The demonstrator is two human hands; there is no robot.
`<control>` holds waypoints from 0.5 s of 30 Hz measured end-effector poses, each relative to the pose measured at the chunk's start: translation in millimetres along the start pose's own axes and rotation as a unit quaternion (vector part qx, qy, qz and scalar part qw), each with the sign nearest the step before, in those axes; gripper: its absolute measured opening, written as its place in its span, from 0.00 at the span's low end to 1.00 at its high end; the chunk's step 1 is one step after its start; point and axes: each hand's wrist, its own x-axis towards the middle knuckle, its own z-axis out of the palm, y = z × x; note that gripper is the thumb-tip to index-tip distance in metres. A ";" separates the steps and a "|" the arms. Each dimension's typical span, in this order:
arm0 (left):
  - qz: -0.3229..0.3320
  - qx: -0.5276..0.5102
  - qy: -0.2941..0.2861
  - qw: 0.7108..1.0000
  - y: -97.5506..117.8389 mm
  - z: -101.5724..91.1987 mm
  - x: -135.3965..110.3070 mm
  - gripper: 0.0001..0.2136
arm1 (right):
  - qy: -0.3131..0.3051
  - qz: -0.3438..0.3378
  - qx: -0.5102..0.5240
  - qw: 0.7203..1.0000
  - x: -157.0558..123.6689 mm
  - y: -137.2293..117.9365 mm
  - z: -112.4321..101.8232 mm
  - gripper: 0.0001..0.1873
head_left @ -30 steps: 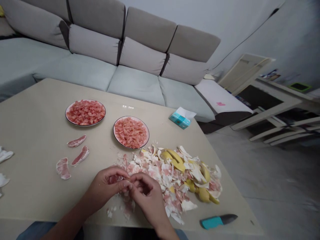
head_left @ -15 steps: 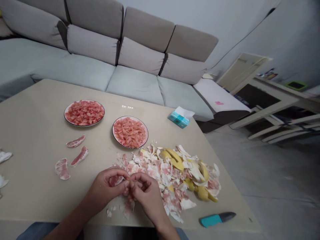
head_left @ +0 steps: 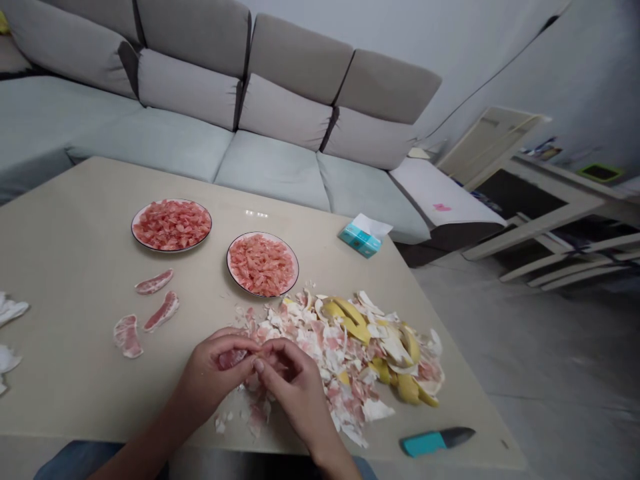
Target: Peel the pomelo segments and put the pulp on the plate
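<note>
My left hand (head_left: 213, 373) and my right hand (head_left: 293, 383) meet above the near table edge, both closed on one pink pomelo segment (head_left: 231, 358), with fingertips pinching at its skin. Just beyond them spreads a pile of white, pink and yellow peel scraps (head_left: 350, 347). Three unpeeled segments (head_left: 150, 310) lie on the table to the left. Two plates of peeled pink flesh stand further back, one at the left (head_left: 171, 225) and one nearer the middle (head_left: 263, 264).
A teal-handled knife (head_left: 436, 440) lies at the near right table edge. A teal tissue pack (head_left: 363, 237) sits at the far right of the beige table (head_left: 65, 267). White peel pieces (head_left: 10, 333) lie at the left edge. A grey sofa (head_left: 250, 120) runs behind.
My fingers have shifted slightly on the segment, the right thumb moving toward the left hand. Everything on the table stays where it was.
</note>
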 end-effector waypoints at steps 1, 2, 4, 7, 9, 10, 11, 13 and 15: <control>0.010 0.005 0.003 1.000 -0.4 -0.1 -0.5 0.06 | 0.009 -0.014 -0.028 0.999 -0.2 -0.8 -0.5 0.10; 0.016 0.008 0.004 1.000 -0.8 -0.1 -1.0 0.06 | 0.014 -0.025 -0.048 0.998 -0.3 -1.4 -0.9 0.09; 0.017 0.016 0.006 1.000 -1.3 0.2 -2.0 0.06 | 0.023 -0.050 -0.076 0.996 -0.6 -1.8 -0.8 0.07; 0.012 0.030 0.017 0.999 -1.0 1.1 -3.0 0.06 | 0.055 -0.119 -0.132 0.983 -1.9 1.0 0.7 0.04; 0.009 0.038 0.025 0.999 0.2 1.9 -3.3 0.07 | 0.080 -0.171 -0.162 0.969 -3.3 4.2 2.1 0.05; 0.010 0.038 0.029 0.999 1.2 2.4 -3.5 0.07 | 0.088 -0.193 -0.172 0.962 -3.9 5.8 2.8 0.06; 0.013 0.035 0.033 0.999 2.3 2.9 -3.7 0.07 | 0.094 -0.211 -0.180 0.956 -4.6 7.2 3.3 0.07; 0.021 0.023 0.038 0.999 4.7 4.0 -4.5 0.07 | 0.103 -0.238 -0.194 0.946 -5.5 9.2 4.1 0.09; 0.028 0.009 0.041 0.999 6.7 5.0 -5.8 0.07 | 0.109 -0.258 -0.203 0.938 -6.1 10.1 4.4 0.10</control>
